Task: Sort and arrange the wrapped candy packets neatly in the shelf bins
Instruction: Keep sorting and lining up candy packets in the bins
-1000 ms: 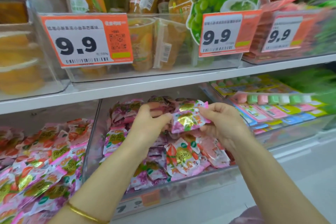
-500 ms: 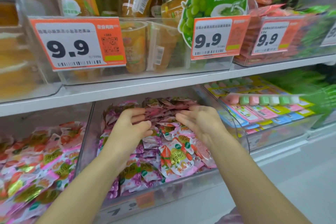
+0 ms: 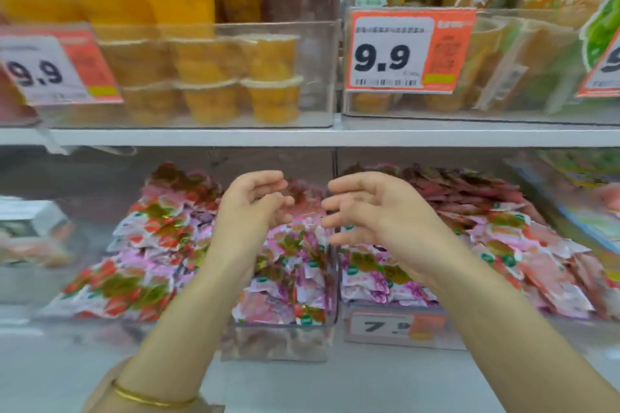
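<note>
On the lower shelf, two clear bins are set side by side, the left bin (image 3: 278, 344) and the right bin (image 3: 385, 344), and both are heaped with wrapped candy packets (image 3: 161, 245) in pink, red and gold. A 7.9 price tag (image 3: 396, 325) is fixed to the right bin's front. Above the shelf board (image 3: 302, 136), stacked orange jelly cups (image 3: 208, 77) and a 9.9 price tag (image 3: 396, 54) are seen, blurred. The left hand (image 3: 251, 208), with a gold bangle (image 3: 151, 397) at its wrist, and the right hand (image 3: 375, 211) are held raised over the packets, palms turned toward each other, near the wall between the bins. Each grip is loose, the fingers apart and lightly curled, and nothing is held.
</note>
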Demonstrator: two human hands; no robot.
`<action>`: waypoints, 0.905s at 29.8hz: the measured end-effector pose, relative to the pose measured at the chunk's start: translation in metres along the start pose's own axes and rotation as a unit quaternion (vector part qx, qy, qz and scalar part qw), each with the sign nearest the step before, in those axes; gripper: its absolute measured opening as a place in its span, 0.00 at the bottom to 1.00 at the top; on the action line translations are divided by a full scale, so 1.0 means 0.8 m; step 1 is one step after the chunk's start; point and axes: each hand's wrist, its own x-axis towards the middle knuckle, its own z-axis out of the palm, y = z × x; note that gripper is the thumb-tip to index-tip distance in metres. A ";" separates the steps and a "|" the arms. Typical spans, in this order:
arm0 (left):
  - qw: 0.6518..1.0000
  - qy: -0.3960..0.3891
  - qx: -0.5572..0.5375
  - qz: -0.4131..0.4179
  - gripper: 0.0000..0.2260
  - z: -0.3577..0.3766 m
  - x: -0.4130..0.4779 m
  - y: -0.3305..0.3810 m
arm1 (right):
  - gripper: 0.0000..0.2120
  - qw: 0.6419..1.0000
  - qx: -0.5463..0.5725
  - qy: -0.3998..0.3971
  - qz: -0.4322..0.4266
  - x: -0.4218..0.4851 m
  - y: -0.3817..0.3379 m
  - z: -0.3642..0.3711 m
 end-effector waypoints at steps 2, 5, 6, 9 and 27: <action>0.999 0.039 0.019 -0.003 0.12 -0.033 0.010 -0.004 | 0.09 0.998 -0.060 -0.017 -0.001 0.013 0.002 0.025; 0.997 0.070 0.026 -0.011 0.12 -0.067 0.018 -0.015 | 0.10 0.974 -0.219 -0.051 -0.019 0.045 0.014 0.060; 0.997 0.073 0.027 -0.017 0.12 -0.074 0.019 -0.017 | 0.11 0.955 -0.289 -0.064 -0.030 0.057 0.020 0.070; 0.997 0.070 0.012 -0.026 0.13 -0.091 0.022 -0.021 | 0.15 0.860 -0.500 -0.092 -0.026 0.091 0.041 0.097; 0.998 0.034 -0.012 -0.058 0.11 -0.105 0.016 -0.022 | 0.35 0.697 -0.663 -0.247 0.117 0.141 0.045 0.109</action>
